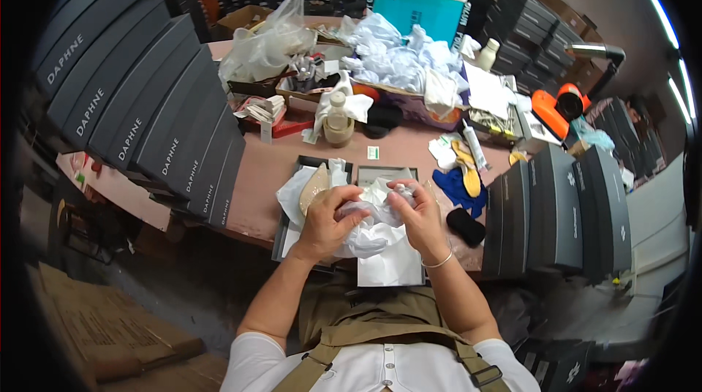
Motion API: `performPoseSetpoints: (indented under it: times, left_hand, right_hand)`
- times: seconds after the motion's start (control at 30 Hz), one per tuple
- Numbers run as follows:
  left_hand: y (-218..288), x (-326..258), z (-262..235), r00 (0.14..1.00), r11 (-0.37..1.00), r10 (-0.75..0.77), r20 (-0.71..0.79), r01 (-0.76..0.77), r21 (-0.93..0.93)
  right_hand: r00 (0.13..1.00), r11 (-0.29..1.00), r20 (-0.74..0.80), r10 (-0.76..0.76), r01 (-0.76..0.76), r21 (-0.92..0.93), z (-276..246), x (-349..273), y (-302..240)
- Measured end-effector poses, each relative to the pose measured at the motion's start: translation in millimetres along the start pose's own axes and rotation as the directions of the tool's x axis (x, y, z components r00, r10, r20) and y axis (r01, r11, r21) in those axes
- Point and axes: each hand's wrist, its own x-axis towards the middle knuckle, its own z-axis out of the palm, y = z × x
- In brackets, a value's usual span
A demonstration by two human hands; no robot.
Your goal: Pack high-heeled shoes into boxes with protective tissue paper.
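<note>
My left hand (330, 222) is closed on crumpled white tissue paper (367, 237), thumb and fingers bent around it. Opposite it, my right hand (418, 218) pinches the same loose bundle near its far end. What lies inside the paper, if anything, is hidden. Just beyond my left wrist, a beige, glittery pointed shoe (314, 186) rests on white paper in an open dark shoebox (280, 235). A flat sheet of white paper (391, 264) spreads beneath my hands, with a grey box edge (387, 172) behind it.
Tall stacks of dark shoeboxes flank me, left (157, 110) and right (537, 209). Near my right hand lie a black sponge-like pad (466, 227), a blue cloth (459, 186) and a white tube (474, 145). A bottle (338, 125) and a box of crumpled paper (398, 55) stand farther back.
</note>
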Motion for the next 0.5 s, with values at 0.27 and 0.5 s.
performPoseSetpoints:
  times: [0.27, 0.5]
  left_hand:
    - [-8, -82, 70, 0.745, 0.657, -0.306, 0.593, 0.616, -0.435]
    - [-17, -121, 24, 0.678, 0.729, -0.426, 0.599, 0.650, -0.216]
  right_hand:
    - [0.931, 0.961, -0.248, -0.266, 0.277, 0.010, -36, -24, -15]
    - [0.937, 0.814, -0.287, -0.198, 0.320, 0.485, -85, 0, -51]
